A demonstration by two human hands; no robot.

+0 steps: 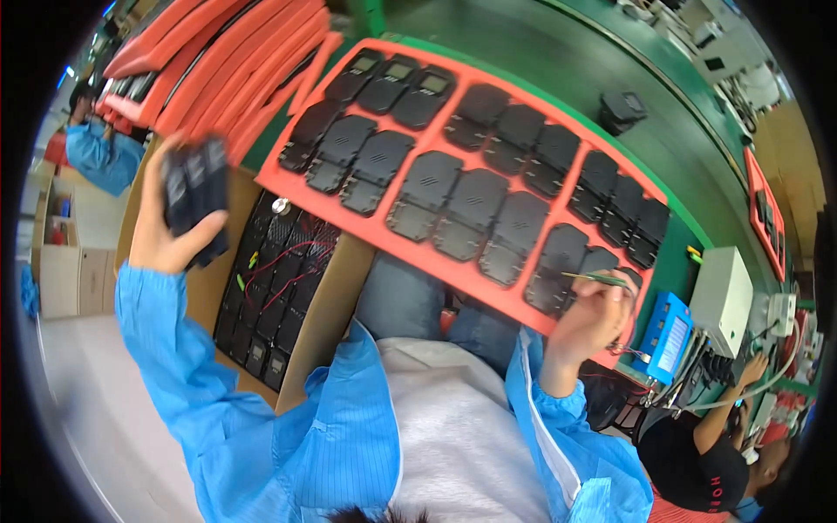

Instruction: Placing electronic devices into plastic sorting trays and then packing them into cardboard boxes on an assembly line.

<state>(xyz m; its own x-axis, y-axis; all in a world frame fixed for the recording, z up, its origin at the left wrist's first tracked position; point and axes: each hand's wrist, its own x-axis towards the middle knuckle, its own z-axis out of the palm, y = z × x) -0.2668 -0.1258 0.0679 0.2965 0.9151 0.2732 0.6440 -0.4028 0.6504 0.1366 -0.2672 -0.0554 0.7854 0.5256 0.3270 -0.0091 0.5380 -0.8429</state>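
My left hand is raised at the left and closed around several black device housings, blurred by motion. They are held above the side of an open cardboard box. Inside the box lie rows of similar black devices and a loose red wire. My right hand grips a thin pointed tool, pale at the tip and green along its body. It hovers over the right end of a red foam tray, whose slots hold black housings. Three at the top left show small screens.
Stacked red trays stand at the far left. On the green bench a black device lies behind the tray. A blue meter and a white box stand at the right. Co-workers sit on both sides.
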